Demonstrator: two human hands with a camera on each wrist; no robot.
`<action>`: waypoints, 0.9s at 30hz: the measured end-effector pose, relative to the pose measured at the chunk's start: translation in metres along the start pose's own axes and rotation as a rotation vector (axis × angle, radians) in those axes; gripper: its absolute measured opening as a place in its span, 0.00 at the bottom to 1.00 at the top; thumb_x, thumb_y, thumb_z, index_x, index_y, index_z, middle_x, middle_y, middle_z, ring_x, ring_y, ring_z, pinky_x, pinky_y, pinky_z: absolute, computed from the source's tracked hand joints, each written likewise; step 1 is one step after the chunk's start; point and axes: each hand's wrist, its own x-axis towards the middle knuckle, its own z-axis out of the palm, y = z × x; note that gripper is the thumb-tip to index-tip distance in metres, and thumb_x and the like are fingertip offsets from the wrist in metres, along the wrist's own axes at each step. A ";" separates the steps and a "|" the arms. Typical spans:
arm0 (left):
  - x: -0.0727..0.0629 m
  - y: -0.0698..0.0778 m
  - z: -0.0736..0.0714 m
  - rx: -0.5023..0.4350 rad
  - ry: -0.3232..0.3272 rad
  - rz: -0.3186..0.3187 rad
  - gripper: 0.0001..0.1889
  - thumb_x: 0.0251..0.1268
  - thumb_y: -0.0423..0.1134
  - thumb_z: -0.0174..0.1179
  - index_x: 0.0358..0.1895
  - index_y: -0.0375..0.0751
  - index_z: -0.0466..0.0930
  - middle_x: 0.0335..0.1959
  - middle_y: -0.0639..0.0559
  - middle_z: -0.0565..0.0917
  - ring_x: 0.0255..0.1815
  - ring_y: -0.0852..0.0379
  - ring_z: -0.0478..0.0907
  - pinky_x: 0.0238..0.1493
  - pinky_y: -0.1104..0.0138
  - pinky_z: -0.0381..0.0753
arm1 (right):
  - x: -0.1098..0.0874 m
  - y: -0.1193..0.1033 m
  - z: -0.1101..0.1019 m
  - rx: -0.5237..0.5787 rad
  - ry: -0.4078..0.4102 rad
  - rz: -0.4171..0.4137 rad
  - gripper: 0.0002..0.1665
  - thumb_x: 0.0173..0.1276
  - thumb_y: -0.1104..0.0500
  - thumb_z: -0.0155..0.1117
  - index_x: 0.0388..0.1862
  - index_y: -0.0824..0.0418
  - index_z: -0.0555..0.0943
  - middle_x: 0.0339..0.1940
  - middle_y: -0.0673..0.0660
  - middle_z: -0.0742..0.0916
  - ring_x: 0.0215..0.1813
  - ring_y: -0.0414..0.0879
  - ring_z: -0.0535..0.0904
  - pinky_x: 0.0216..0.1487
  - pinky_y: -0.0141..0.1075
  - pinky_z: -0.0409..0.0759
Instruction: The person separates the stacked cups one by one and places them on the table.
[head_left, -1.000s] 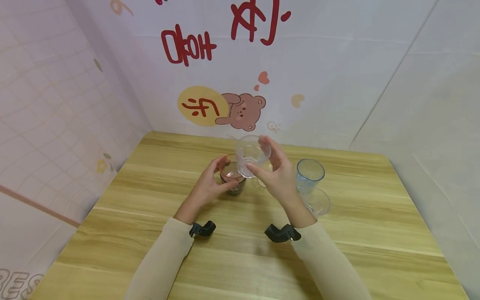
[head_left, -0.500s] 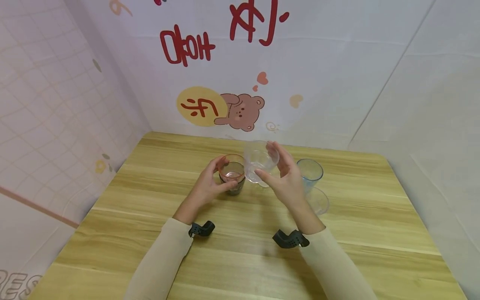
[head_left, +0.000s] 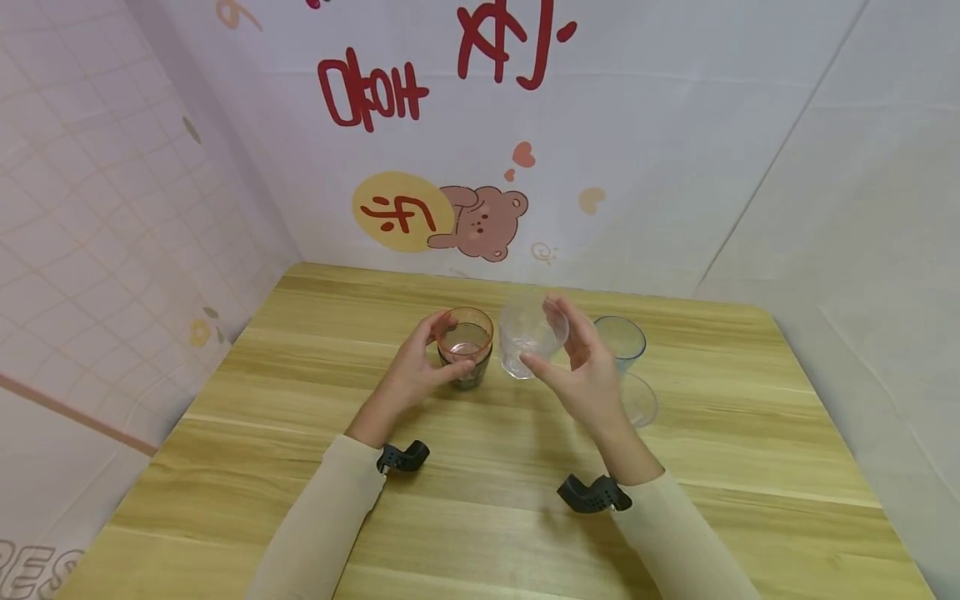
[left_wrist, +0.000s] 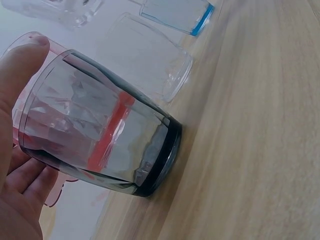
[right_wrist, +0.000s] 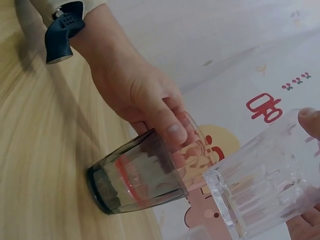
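Pink over grey, two cups nesting: at left, the left hand [head_left: 416, 371] is gripping the pink cup [head_left: 465, 333], thumb on the near side, fingers curling behind. Pink's base is sitting inside the grey cup [head_left: 474, 379], which is seemingly standing on the table [head_left: 487, 517]. Handling, by judgement: both are looking stiff, smooth, probably light; slick walls are inviting slips, and glass, if glass, is asking for care. Best hold: the pink band showing above grey, with grey's wall serving for steadying.

Clear cup [head_left: 528, 333], right of the nest: hanging above the table, mouth facing up. The right hand [head_left: 585, 375] is holding it, thumb low on the near wall, fingers on the far right wall. Probably behaving likewise: rigid, light, slippery; best hold, mid-wall.

Blue cup [head_left: 622, 337], far right: standing, the right hand slightly overlapping it.

Second clear cup [head_left: 637, 402], right, nearer than blue: showing its rim, wrist covering its left part.

Count: pink, one; grey, one; blue, one; clear, at least two. The left wrist view is showing a standing clear cup [left_wrist: 147, 57]; whether it is making a third, cannot tell.
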 end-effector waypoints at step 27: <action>0.000 -0.001 0.000 0.001 0.002 0.026 0.49 0.63 0.45 0.81 0.82 0.39 0.62 0.77 0.43 0.76 0.82 0.39 0.69 0.84 0.41 0.66 | -0.032 0.021 -0.003 -0.011 0.031 0.052 0.52 0.56 0.85 0.74 0.80 0.74 0.65 0.77 0.77 0.74 0.79 0.42 0.73 0.80 0.28 0.69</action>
